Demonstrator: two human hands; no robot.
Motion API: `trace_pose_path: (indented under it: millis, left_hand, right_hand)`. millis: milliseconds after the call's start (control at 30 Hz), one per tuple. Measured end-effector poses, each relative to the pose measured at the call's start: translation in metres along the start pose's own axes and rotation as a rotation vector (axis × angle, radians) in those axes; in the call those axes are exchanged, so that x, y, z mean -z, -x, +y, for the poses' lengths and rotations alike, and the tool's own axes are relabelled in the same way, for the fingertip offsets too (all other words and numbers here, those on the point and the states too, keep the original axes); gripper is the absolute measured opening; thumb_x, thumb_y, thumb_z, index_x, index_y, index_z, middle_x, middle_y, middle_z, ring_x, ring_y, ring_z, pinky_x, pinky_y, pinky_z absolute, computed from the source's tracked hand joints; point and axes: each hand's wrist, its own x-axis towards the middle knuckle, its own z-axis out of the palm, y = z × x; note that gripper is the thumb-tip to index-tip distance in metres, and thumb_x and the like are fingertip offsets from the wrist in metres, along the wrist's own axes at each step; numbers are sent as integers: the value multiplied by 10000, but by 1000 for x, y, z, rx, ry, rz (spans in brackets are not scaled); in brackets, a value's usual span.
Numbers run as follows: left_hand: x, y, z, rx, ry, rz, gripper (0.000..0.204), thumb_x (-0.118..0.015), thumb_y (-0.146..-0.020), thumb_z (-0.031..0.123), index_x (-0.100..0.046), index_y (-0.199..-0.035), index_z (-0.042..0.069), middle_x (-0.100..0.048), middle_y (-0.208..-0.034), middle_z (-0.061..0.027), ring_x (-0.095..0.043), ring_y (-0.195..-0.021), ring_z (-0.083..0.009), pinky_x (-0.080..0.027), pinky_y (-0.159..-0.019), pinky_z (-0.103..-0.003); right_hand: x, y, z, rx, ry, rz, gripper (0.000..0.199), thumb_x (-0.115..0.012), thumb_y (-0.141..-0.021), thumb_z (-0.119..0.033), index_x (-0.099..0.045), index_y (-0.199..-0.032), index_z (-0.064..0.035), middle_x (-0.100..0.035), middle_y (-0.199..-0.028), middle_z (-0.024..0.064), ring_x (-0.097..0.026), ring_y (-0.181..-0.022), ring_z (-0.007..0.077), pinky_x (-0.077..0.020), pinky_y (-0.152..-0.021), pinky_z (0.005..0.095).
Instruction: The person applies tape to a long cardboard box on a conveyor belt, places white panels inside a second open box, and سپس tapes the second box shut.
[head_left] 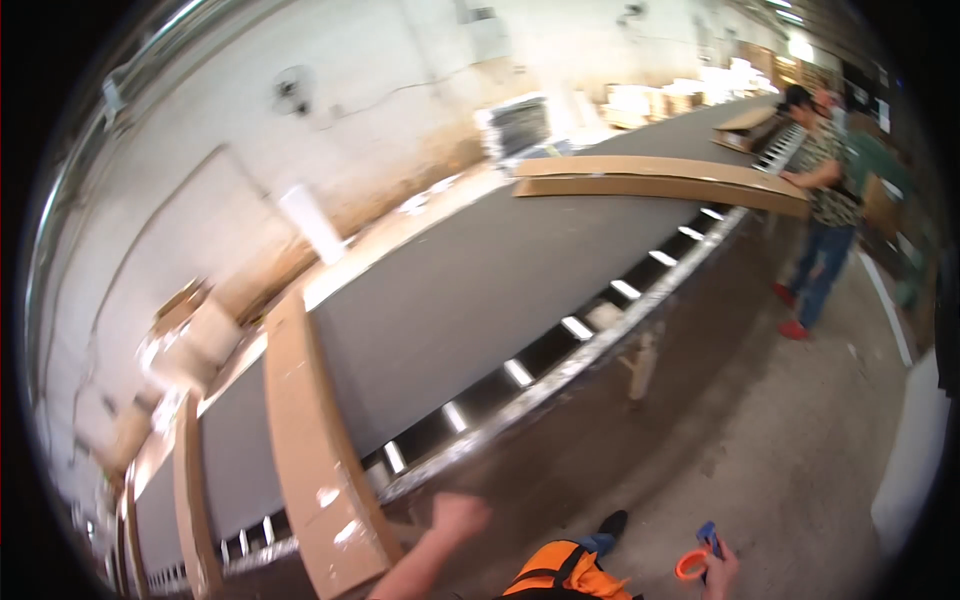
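My right hand (722, 572) is closed around a tape dispenser, its body blue (708, 534) and its ring orange (690, 564), low in the view and away from the belt. My left hand (462, 517) hovers by the near edge of the conveyor. Motion smears its fingers, and nothing shows in it. Just left of that hand, a long brown cardboard box (315, 440) lies across the belt, with shiny patches like clear tape on its near end. Whether my left forearm touches the box, I cannot tell.
A wide grey conveyor belt (470, 290) runs from lower left to upper right, with a metal side rail (540, 395). Another long box (195, 490) lies farther left. At right a person (830, 180) handles a long carton (650, 180). Stacked cartons (190, 340) line the wall.
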Motion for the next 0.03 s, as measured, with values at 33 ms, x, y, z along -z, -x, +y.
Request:
trace_pose_path:
  millis: [33]
  left_hand:
    - [16, -39, 24, -100, -29, 4, 405, -564, -883, 528, -785, -952, 196, -744, -874, -77, -680, -910, -274, -411, -954, -461]
  right_hand:
    - [-5, -2, -22, 28, -5, 38, 633, -646, -644, 10, -606, -1269, 103, -690, -1089, 134, -664, -930, 189, -525, -844, 308]
